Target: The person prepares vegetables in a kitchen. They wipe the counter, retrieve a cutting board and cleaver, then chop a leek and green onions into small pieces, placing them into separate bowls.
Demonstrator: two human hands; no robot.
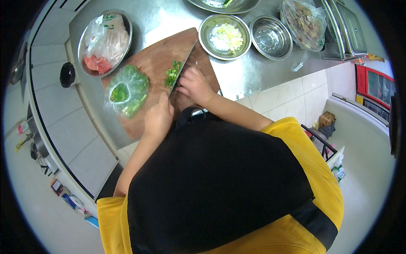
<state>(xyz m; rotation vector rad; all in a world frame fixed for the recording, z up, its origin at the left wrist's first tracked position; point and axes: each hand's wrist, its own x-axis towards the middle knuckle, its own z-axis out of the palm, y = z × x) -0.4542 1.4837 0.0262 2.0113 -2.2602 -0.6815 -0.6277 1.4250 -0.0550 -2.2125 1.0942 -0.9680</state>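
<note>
My left hand [159, 113] grips the handle end of a kitchen knife [187, 62], whose long blade slants across the wooden cutting board [152, 65]. A small pile of chopped scallion greens [172, 75] lies along the blade's left side. My right hand [195, 85] is on the board to the right of the blade, fingers curled close against it; what lies under them is mostly hidden. Left of the knife, a clear plastic bag of green vegetables [128, 92] rests on the board.
A steel bowl [130, 35] holds bagged pale food and red meat pieces. Beyond the board stand a bowl of chopped pale scallion [227, 36], another steel bowl [271, 37] and a bagged bowl of food [303, 25]. Glass-lidded containers [347, 30] stand at the steel counter's [241, 71] right end.
</note>
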